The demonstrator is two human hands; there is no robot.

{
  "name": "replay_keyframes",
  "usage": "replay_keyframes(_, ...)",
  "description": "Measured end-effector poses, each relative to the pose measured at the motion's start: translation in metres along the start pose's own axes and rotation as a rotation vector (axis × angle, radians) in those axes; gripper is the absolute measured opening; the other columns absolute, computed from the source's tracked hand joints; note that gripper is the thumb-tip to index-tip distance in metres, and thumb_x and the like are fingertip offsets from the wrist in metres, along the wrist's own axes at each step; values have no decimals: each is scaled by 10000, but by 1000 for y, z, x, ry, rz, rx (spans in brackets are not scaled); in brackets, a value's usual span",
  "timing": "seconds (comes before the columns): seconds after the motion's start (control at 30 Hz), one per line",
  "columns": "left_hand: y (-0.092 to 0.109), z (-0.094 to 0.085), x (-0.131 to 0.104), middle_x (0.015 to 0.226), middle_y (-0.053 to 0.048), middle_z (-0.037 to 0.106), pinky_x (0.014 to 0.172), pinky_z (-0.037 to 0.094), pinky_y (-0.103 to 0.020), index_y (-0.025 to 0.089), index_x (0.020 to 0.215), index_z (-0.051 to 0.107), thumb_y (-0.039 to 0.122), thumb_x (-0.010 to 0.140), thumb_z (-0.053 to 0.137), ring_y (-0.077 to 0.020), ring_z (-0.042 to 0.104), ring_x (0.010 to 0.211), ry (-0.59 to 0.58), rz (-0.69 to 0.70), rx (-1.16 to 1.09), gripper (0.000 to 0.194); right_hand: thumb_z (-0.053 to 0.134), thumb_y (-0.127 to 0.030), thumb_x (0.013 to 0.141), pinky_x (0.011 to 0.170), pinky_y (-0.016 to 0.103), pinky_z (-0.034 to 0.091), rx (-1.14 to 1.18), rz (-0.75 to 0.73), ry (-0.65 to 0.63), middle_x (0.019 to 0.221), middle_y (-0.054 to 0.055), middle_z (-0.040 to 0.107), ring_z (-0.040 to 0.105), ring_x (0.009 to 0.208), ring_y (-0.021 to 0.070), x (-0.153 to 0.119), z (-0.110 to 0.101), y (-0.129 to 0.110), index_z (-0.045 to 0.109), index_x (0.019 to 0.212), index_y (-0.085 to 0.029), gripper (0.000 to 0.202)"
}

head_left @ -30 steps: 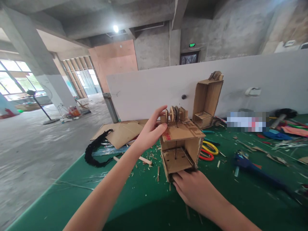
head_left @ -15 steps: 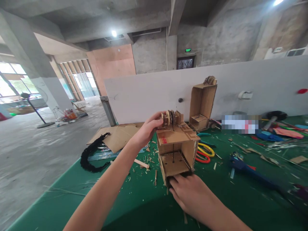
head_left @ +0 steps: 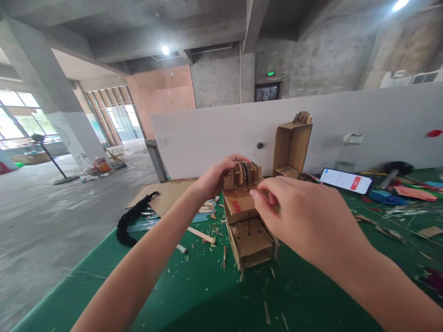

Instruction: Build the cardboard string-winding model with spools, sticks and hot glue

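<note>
An open-fronted cardboard box [head_left: 256, 253] stands on the green table, with a cardboard pulley wheel [head_left: 245, 171] mounted on its top. A thin black cord [head_left: 248, 224] runs from the wheel down through the top panel to an inner shelf. My left hand [head_left: 219, 174] is closed around the left end of the wheel mount, its fingertips partly hidden behind it. In front of the box's upper right side is my right hand [head_left: 301, 214], thumb and forefinger bent together beside the cord. Whether the cord is between those fingertips cannot be made out.
A second, taller cardboard box [head_left: 294, 145] stands behind, against the white partition [head_left: 207, 138]. A lit phone [head_left: 346, 180] leans at the right among scraps. A black fuzzy strip [head_left: 126, 226], flat cardboard [head_left: 173, 196] and a wooden stick [head_left: 201, 235] lie left, amid shavings.
My right hand has come out from under the inner shelf and risen to the cord near the top panel. My left hand stays at the wheel mount, which has tipped slightly.
</note>
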State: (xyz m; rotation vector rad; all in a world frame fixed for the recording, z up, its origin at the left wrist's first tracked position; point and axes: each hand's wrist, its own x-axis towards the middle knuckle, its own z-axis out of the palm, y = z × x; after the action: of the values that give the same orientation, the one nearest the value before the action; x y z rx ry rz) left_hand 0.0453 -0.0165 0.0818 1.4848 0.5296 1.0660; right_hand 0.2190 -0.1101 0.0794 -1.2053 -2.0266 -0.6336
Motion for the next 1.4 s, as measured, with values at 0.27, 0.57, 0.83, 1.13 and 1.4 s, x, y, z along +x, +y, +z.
replay_keyframes(0.27, -1, -10, 5, 783, -22, 639, 594, 442, -283, 181, 939, 566, 259, 669, 528, -154, 587, 634, -41, -49, -56, 283, 497, -321, 803, 461, 269, 186, 71, 193, -213, 563, 14, 584, 458, 490, 138, 25, 20, -7, 638, 658, -234, 220)
replay_keyframes(0.57, -2, -14, 7, 711, -3, 626, 567, 433, -261, 195, 922, 602, 413, 749, 579, -137, 581, 608, 11, -71, -35, 279, 493, -289, 780, 476, 264, 228, 156, 275, -48, 559, 16, 595, 491, 507, 139, 22, 28, -9, 630, 711, -213, 171)
replay_keyframes(0.83, 5, -10, 8, 656, 6, 576, 524, 389, -232, 169, 807, 611, 379, 774, 631, -96, 530, 550, 64, -8, 91, 214, 467, -304, 805, 488, 266, 208, 149, 303, 16, 565, 10, 609, 503, 509, 142, 19, 30, -14, 606, 727, -218, 181)
replay_keyframes(1.13, 9, -16, 12, 701, 41, 584, 536, 426, -199, 196, 895, 568, 235, 781, 633, -68, 555, 554, -23, 22, -48, 137, 450, -308, 821, 488, 266, 196, 151, 295, 82, 576, 9, 611, 500, 506, 138, 20, 32, -16, 571, 720, -208, 187)
replay_keyframes(1.4, 3, -25, 17, 759, 22, 633, 624, 469, -213, 187, 956, 581, 267, 720, 707, -87, 607, 641, -70, 83, -121, 280, 442, -314, 832, 499, 266, 224, 222, 313, 83, 597, 13, 617, 519, 540, 145, 25, 33, -19, 556, 725, -205, 190)
